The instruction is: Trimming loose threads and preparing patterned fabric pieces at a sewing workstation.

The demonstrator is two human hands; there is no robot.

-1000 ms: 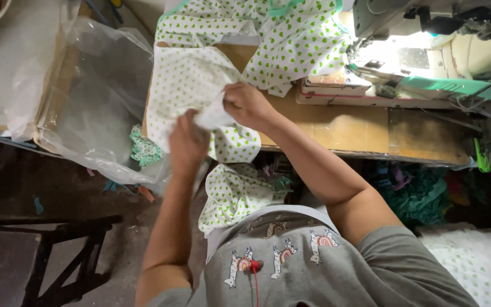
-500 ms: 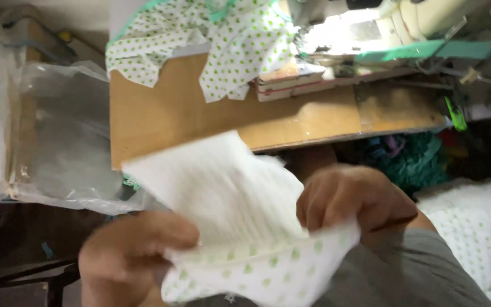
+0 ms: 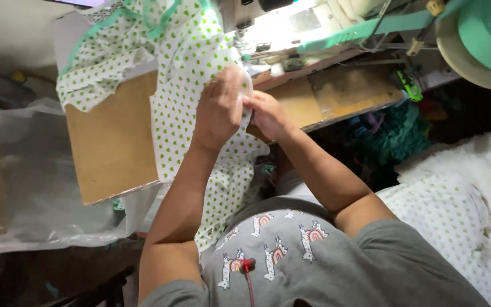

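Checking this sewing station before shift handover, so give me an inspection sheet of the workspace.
Surface: wooden sewing table, partly bare.
Job's things: white fabric with green hearts, draped over the table edge toward the lap.
Clutter: more dotted fabric piled at right; clear plastic sheet at left.
Grippers: left hand and right hand both pinch the fabric near the sewing machine.
Cables: nothing seen.
Surroundings: green tape spool, dark floor.

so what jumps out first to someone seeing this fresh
Both hands, left hand and right hand, pinch a white cloth with green hearts at the middle of the wooden table. A lit sewing machine sits just beyond, with a green tape roll top right.
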